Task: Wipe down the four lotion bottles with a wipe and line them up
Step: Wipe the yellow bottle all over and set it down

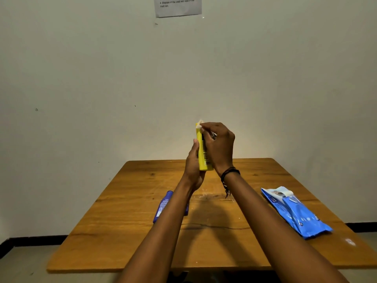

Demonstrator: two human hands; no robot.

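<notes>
The yellow lotion bottle (202,158) is held upright in the air above the far edge of the table (122,231), about midway along that edge, with its barcode side turned toward the right hand. The left hand (192,168) grips the lower part of the bottle from the left, thumb lying up along its side and fingers wrapped behind it. The right hand (220,146) is curled over the top of the bottle, its fingertips pinching a small white wipe (200,123) against the cap end; only a pale scrap of the wipe shows above the fingers. A dark corded bracelet (229,172) sits on the right wrist.

On the table, a purple lotion bottle (162,207) lies on its side left of centre, partly covered by the left forearm. A dark purple sliver shows on the other side of that forearm; I cannot tell whether it belongs to the same bottle.

A blue pack of wipes (295,213) lies flat near the right edge, its flap lifted at the far end. A printed sheet of paper (177,6) is stuck on the wall above.
</notes>
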